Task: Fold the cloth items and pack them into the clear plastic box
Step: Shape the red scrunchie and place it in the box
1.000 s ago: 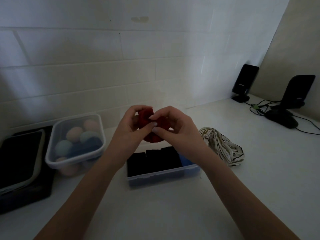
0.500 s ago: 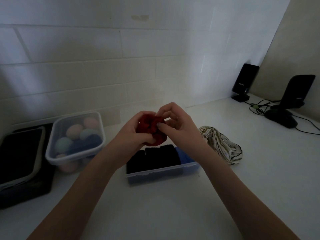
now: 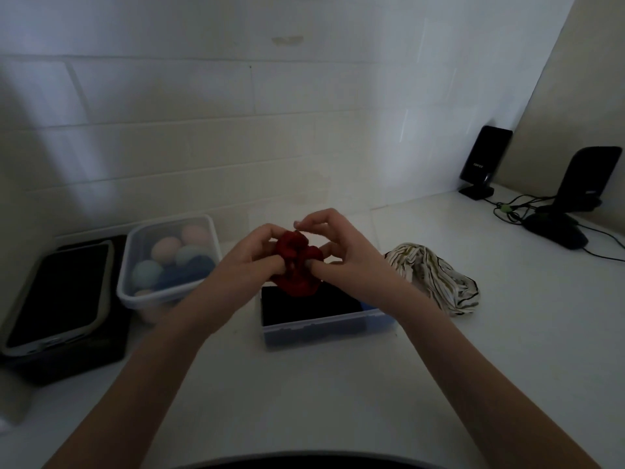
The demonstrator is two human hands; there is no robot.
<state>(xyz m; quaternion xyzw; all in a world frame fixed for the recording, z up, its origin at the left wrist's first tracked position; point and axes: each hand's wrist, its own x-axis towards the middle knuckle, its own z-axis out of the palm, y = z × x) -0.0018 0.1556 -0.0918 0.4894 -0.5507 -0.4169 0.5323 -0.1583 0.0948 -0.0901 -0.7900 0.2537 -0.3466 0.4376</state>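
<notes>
A bunched red cloth (image 3: 295, 265) hangs just above the far edge of the clear plastic box (image 3: 314, 324). My left hand (image 3: 248, 262) grips its left side. My right hand (image 3: 345, 247) pinches its right side between thumb and fingers. The box stands on the white counter and holds dark folded cloths (image 3: 309, 302), with a blue cloth (image 3: 367, 304) at its right end. A crumpled striped white cloth (image 3: 436, 275) lies on the counter to the right of the box.
A lidded clear tub (image 3: 169, 262) of pastel balls stands left of the box. Further left a grey-rimmed lid (image 3: 57, 296) lies on a black tray. Two black speakers (image 3: 485, 162) and cables (image 3: 510, 211) sit at the back right by the tiled wall.
Both hands have kept working the red cloth, turning and bunching it. It has come lower, closer to the box's far edge.
</notes>
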